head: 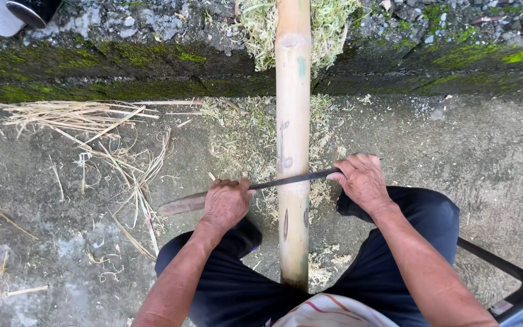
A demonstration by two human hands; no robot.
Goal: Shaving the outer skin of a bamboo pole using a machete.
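Left hand curled tight over the blade's handle end, fingers pressed together, knuckles up, wooden handle jutting out toward 9 o'clock. Right hand closed over the far end of the blade, fingers folded down on the tip, thumb side toward the pole. Dark, thin, long blade, laid crosswise on the bamboo pole, touching it, tilted slightly so the right end sits higher. Pole pale tan, smooth, running from 6 to 12 o'clock through the middle of the view, near end tucked between the knees, far end resting over a mossy concrete ledge. Skin mostly stripped to a yellowish tan; a raised node ring near the top, a small green smear just below it, a few dark grey flecks and slits along the mid and lower length. Fine, pale shavings scattered on the ground at both sides of the pole, thickest right around the blade, with a greenish fluffy heap at 12 o'clock behind the ledge. Dry, long strips and fibres strewn at 10 o'clock on the concrete floor. Dark trousers at 5 and 7 o'clock, a dark chair frame at 4 o'clock. A black and white object at 11 o'clock, cut off by the frame.
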